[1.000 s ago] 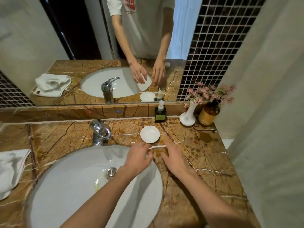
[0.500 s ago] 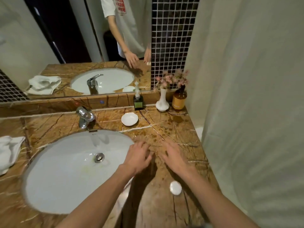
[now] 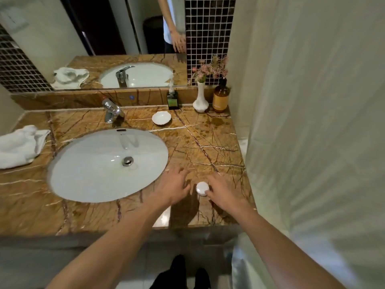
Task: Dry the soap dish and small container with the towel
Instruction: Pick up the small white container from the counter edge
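Note:
A small round white container (image 3: 202, 188) stands on the brown marble counter (image 3: 208, 147) near its front edge. My right hand (image 3: 226, 191) lies flat just right of it, fingers apart, thumb side touching its rim. My left hand (image 3: 174, 185) rests open on the counter to the container's left, a little apart from it. The white soap dish (image 3: 161, 117) sits at the back of the counter, right of the tap. A crumpled white towel (image 3: 19, 146) lies at the far left, beyond the basin.
An oval white basin (image 3: 83, 174) fills the counter's left-middle, with a chrome tap (image 3: 111, 110) behind it. A green soap bottle (image 3: 172, 99), a white flower vase (image 3: 200, 101) and an amber bottle (image 3: 220, 99) line the back. A pale curtain (image 3: 312, 122) hangs on the right.
The view has pulled back and tilted down. Both hands have drawn back toward the counter's front edge, and my right hand has come up against the small container.

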Demonstrator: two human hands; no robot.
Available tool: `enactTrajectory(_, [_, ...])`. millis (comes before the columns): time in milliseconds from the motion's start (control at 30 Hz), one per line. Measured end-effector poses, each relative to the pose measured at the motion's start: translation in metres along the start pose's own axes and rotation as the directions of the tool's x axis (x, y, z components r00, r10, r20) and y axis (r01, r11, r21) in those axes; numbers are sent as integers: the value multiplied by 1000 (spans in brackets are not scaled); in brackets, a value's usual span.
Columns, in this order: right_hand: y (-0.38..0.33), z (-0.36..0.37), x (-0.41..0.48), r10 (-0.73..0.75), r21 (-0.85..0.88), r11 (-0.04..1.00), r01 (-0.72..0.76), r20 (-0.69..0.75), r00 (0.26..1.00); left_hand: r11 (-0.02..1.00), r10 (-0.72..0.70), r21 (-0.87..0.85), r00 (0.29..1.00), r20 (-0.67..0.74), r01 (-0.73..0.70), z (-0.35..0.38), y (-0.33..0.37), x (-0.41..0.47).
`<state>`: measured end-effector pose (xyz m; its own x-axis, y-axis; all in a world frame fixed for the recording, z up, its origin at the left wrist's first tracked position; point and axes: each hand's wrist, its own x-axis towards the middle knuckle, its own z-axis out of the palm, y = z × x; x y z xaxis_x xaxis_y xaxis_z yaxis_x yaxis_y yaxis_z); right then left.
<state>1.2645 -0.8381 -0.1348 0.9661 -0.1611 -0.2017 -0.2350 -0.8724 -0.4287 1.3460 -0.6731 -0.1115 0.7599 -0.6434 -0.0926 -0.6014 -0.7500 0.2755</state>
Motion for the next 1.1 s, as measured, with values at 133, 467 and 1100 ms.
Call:
enactTrajectory(133, [-7,11,0,-45,-72,996,46,10,999,1000,-21,13,998,51,21,6,0,-10])
enactTrajectory(467, [-23,26,10,-43,-225,973,48,30,999,994,-63,-77,991,118,72,21,-21,-12])
enactTrajectory(1100, [15,6,-2,198,-136,971,-198,-21,980,990,124,-87,987,103,-115,59,9,29])
